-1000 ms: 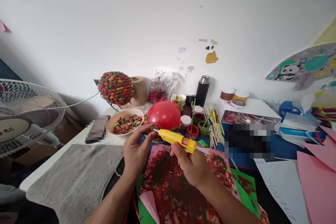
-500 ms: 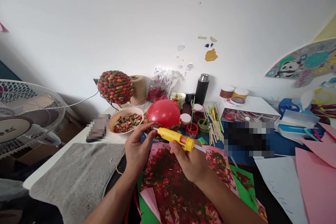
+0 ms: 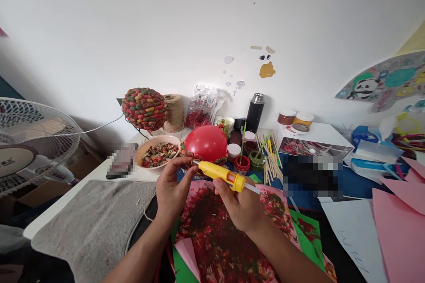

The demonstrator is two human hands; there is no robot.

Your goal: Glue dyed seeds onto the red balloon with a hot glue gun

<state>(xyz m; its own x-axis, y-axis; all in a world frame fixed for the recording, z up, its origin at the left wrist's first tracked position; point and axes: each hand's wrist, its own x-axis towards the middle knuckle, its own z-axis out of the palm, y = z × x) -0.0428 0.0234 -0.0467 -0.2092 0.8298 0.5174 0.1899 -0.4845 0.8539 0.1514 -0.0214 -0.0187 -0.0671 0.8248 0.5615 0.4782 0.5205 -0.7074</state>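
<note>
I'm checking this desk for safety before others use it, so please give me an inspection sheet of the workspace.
Surface: white table, partly covered by a grey cloth and a paint-smeared sheet.
Work items: yellow glue gun, red balloon, bowl of coloured pieces.
Clutter: open paint jars, loose sticks, pink paper.
Grip: right hand holds the glue gun; left hand is at its nozzle, its hold unclear.
Cables: white cable near the fan.
Surroundings: marked wall behind.

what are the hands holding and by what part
The right hand grips the yellow glue gun around its handle. What the left hand pinches near the nozzle is too small to tell.
</note>
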